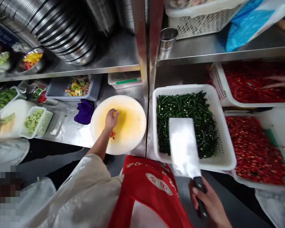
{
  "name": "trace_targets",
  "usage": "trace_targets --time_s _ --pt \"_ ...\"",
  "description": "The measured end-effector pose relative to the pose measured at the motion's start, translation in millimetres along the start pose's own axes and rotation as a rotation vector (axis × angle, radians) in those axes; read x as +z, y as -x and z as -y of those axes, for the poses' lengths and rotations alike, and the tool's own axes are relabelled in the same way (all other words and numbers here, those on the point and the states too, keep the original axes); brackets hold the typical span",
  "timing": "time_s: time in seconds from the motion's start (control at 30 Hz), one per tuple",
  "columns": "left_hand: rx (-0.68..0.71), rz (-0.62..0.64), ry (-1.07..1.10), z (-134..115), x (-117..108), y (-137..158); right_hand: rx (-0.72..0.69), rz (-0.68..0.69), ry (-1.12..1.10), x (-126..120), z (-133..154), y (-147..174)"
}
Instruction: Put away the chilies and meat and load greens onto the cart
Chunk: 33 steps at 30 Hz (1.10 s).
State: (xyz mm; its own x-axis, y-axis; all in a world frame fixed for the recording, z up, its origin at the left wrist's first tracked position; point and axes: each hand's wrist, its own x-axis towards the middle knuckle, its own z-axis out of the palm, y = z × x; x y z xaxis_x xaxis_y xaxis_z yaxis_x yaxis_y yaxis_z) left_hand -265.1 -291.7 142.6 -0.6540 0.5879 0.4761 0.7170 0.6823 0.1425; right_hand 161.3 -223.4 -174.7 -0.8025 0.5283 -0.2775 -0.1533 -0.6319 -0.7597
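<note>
My right hand [209,201] grips the black handle of a cleaver [183,142]. The wide blade, bright with glare, lies over the near part of a white perforated basket [223,155] of green chilies [185,103]; I cannot tell whether it touches them. Above a round, yellow-stained cutting board [131,133] is my left hand [111,119], its fingers curled in. Whatever those fingers hold, if anything, is hidden. A few red chili bits [112,134] lie on the board beside my left wrist.
Left of the board sits a purple cloth [84,112]; behind it is a grey tray [59,87] of vegetable scraps. Cut red chilies [254,148] fill a tub at right, near a co-worker's hand [281,81]. A steel shelf [216,55] overhangs the counter; co-workers stand on both sides.
</note>
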Motion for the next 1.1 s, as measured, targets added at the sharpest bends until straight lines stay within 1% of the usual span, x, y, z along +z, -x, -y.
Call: trace_targets --time_s 0.03,0.07,0.13,0.2,0.27,0.3,0.33,0.37,0.4,0.47,0.53,0.6,0.63,0.73,0.8,0.93,1.0,1.03,1.07,1.1 --pt "-0.004 0.04 -0.049 26.5 -11.0 -4.7 -0.01 0.059 0.021 20.9 7.2 -9.2" --pt "0.018 0.09 -0.087 47.5 -17.1 -7.9 -0.008 0.109 0.036 42.3 13.5 -17.8" --pt "0.128 0.198 -0.124 75.1 -18.3 -9.7 -0.009 0.148 0.058 84.2 22.2 -31.3" --pt "0.259 0.263 -0.11 88.7 -12.5 -4.6 -0.097 0.106 0.119 121.8 26.5 -38.7" --pt "0.39 0.288 -0.062 96.2 -7.4 6.5 -0.256 0.013 0.223 153.4 27.8 -42.3" --pt "0.448 0.294 -0.037 99.8 -6.4 12.7 -0.325 -0.027 0.276 166.4 27.5 -44.2" --pt "0.496 0.287 -0.011 103.7 -6.3 17.9 -0.365 -0.052 0.316 177.2 26.5 -46.9" --pt "0.531 0.289 0.013 107.6 -6.9 21.5 -0.376 -0.075 0.328 185.6 24.9 -50.4" --pt "0.551 0.283 0.049 111.1 -7.8 23.3 -0.364 -0.091 0.312 192.0 22.4 -54.4" --pt "0.581 0.26 0.12 114.7 -10.0 21.7 -0.295 -0.112 0.212 200.7 14.6 -61.4" --pt "0.583 0.194 0.157 113.3 -11.0 15.6 -0.216 -0.13 0.081 208.8 3.8 -64.5" --pt "0.571 0.141 0.128 109.8 -8.4 6.8 -0.177 -0.177 -0.006 218.3 -7.6 -63.8" --pt "0.573 0.139 0.094 108.3 -5.5 2.2 -0.172 -0.207 -0.027 222.8 -12.4 -62.7" --pt "0.631 0.223 -0.009 106.0 4.8 -4.0 -0.176 -0.266 -0.018 230.9 -19.3 -58.9" --pt "0.679 0.294 -0.022 105.3 6.7 3.7 -0.187 -0.271 0.023 230.8 -18.5 -56.7" --pt "0.709 0.46 0.097 104.5 -5.2 34.2 -0.212 -0.258 0.1 222.6 -15.4 -60.6" --pt "0.672 0.543 0.203 106.6 -11.5 43.8 -0.195 -0.213 0.097 217.7 -16.0 -68.9" --pt "0.628 0.53 0.253 108.7 -14.0 46.7 -0.179 -0.182 0.091 215.7 -16.9 -72.9" --pt "0.57 0.477 0.288 111.1 -15.9 49.4 -0.162 -0.148 0.086 214.2 -18.0 -75.6" --pt "0.5 0.392 0.303 113.5 -17.1 52.3 -0.146 -0.116 0.087 213.2 -19.4 -76.8"
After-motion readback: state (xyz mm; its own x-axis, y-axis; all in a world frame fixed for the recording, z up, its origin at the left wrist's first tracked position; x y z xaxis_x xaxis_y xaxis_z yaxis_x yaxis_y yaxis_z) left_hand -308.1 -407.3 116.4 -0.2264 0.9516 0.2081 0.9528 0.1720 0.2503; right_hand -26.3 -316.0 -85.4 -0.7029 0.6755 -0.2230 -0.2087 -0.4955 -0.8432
